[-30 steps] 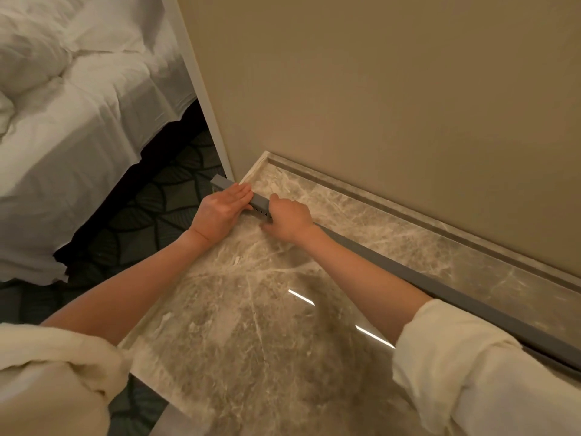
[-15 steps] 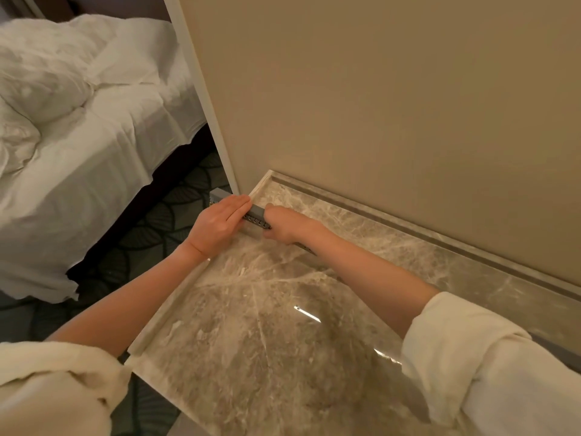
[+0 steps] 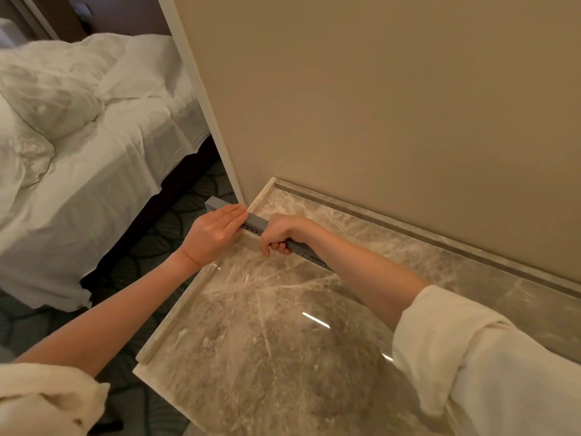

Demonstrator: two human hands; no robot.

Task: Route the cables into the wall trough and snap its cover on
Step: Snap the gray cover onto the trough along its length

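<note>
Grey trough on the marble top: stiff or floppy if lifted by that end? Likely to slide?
Probably stiff: the grey trough runs straight between both hands with no visible sag. Likely light, since the right hand grips it with curled fingers alone. It may slide easily: the marble top is glossy, and the left hand lies flat on it.

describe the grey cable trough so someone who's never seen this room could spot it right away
Start at the glossy brown marble counter below the beige wall. At its far left corner, beside the white bed, the left hand lies flat on a long grey plastic cable trough and the right hand grips it. It is the only slim, straight grey bar there, with small holes along its side.
</note>
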